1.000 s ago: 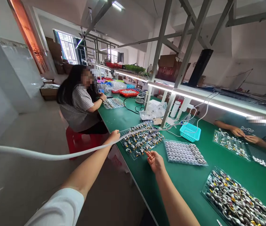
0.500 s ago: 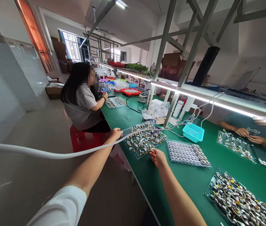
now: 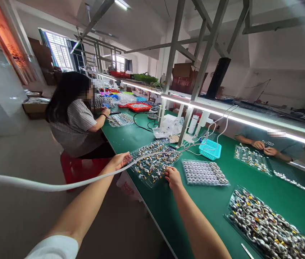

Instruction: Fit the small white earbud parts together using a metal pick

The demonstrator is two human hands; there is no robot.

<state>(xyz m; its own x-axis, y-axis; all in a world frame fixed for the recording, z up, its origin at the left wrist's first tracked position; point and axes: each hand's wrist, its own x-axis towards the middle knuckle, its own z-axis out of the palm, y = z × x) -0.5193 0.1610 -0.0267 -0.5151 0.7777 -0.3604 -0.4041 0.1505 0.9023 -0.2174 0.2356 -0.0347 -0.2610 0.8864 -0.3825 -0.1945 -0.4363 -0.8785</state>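
Note:
A clear plastic tray [image 3: 152, 163] full of small metal parts with yellow bits lies at the near edge of the green table [image 3: 212, 201]. My left hand [image 3: 120, 159] reaches the tray's left corner, fingers closed on its edge. My right hand [image 3: 172, 177] rests at the tray's near right corner, fingers curled against the rim. A white cable [image 3: 47, 185] runs across the view in front of my left arm.
A second clear tray [image 3: 203, 173] of grey parts lies right of mine, a heaped tray [image 3: 265, 225] nearer right. A teal basket [image 3: 210, 149] stands behind. A seated person [image 3: 74, 117] works at the left on a red stool; another person's hands [image 3: 263, 147] work across the table.
My right hand has moved from the bare table onto the tray's near right corner. The left hand stays at the left corner. The camera has swung a little.

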